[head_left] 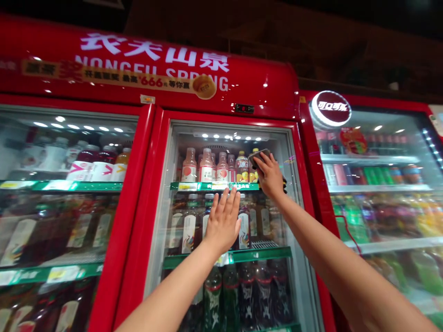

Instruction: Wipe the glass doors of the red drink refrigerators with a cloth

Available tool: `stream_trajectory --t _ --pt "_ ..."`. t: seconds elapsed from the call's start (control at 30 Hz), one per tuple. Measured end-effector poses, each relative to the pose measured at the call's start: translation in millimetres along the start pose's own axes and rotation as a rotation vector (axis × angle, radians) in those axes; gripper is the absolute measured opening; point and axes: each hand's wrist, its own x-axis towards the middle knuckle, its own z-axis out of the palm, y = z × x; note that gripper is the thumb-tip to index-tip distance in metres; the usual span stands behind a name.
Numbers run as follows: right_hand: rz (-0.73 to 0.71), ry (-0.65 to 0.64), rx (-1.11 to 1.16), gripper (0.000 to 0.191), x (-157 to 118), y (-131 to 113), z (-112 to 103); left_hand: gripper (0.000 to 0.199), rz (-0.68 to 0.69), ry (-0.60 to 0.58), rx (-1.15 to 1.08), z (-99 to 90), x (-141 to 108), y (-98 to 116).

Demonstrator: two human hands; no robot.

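Both of my hands are raised to the glass door (221, 216) of a red drinks fridge. My left hand (223, 223) lies flat near the middle of the door, fingers stretched upward and holding nothing. Higher and to the right, my right hand (270, 175) presses a dark grey sponge (258, 159) against the upper right part of the glass. My fingers cover part of the sponge, so its full shape is hidden. Behind the glass, pink-labelled bottles (206, 168) and yellow-labelled bottles (242, 167) stand on the top shelf, with dark bottles (189, 226) below.
The fridge's red door frame (138, 216) surrounds the glass. On the left is another glass door (65, 203) with bottles behind it. A second fridge (377, 184) with a round lit sign (331, 109) stands at the right. A small display (244, 109) sits above the middle door.
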Motion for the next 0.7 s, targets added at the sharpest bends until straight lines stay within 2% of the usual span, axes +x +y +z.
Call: stream_trajectory --t 0.07,0.13,0.23,0.3,0.37,0.43,0.5,0.6,0.7 --pt "-0.026 -0.002 0.001 0.045 4 -7 4 0.086 -0.009 -0.001 -0.004 7.8 7 7" --pt "-0.126 -0.069 0.011 0.047 -6 -8 0 0.082 0.002 -0.006 -0.018 15.1 13 13" --pt "-0.225 -0.165 0.015 0.047 -28 12 -20 0.075 0.038 -0.023 -0.037 23.2 17 19" --pt "-0.183 -0.147 0.006 0.046 -35 35 -32 0.073 0.045 -0.033 -0.042 26.9 18 21" --pt "-0.082 -0.083 -0.008 0.045 -31 53 -34 0.072 0.04 -0.033 -0.043 29.7 17 23" --pt "0.031 -0.001 -0.028 0.045 -21 58 -28 0.075 0.023 -0.019 -0.048 32.0 17 26" --pt "0.086 0.047 -0.052 0.047 -15 52 -20 0.077 0.006 0.007 -0.066 34.0 17 29" --pt "-0.02 -0.03 -0.081 0.047 -26 40 -20 0.073 -0.003 0.043 -0.115 36.3 18 33" --pt "-0.109 -0.128 -0.097 0.049 -55 49 -36 0.07 -0.007 0.058 -0.156 38.3 18 34"
